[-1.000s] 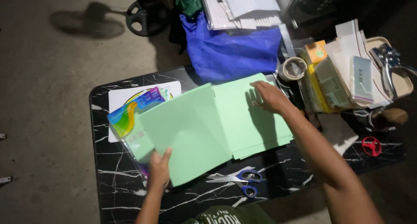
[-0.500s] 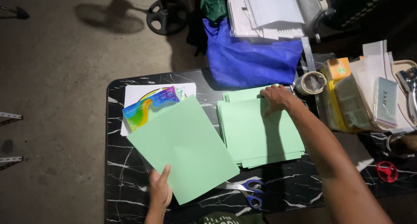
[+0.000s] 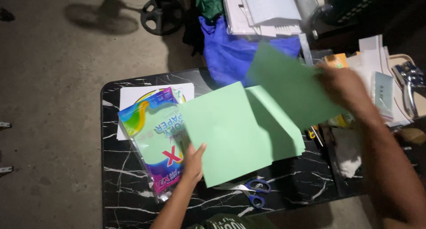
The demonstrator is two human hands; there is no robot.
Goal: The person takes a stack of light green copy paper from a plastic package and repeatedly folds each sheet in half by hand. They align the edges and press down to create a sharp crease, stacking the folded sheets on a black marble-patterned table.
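Note:
My left hand (image 3: 193, 161) grips the lower left edge of a light green paper sheet (image 3: 222, 131) lying over a stack of green sheets (image 3: 284, 135) on the black marble-patterned table (image 3: 124, 180). My right hand (image 3: 344, 84), blurred, holds another green sheet (image 3: 286, 80) lifted and tilted above the stack. A colourful plastic paper pack (image 3: 153, 140) lies to the left of the sheets, partly under my left hand, on a white sheet (image 3: 133, 95).
Blue-handled scissors (image 3: 250, 191) lie at the table's front edge below the sheets. A blue bag (image 3: 226, 55) and white papers (image 3: 262, 9) sit behind the table. Envelopes, boxes and clutter (image 3: 377, 91) crowd the right side. Bare concrete floor is at left.
My right hand has picked a green sheet off the stack and raised it to the right. The left hand's sheet has slid right, uncovering the colourful pack. The camera moved closer.

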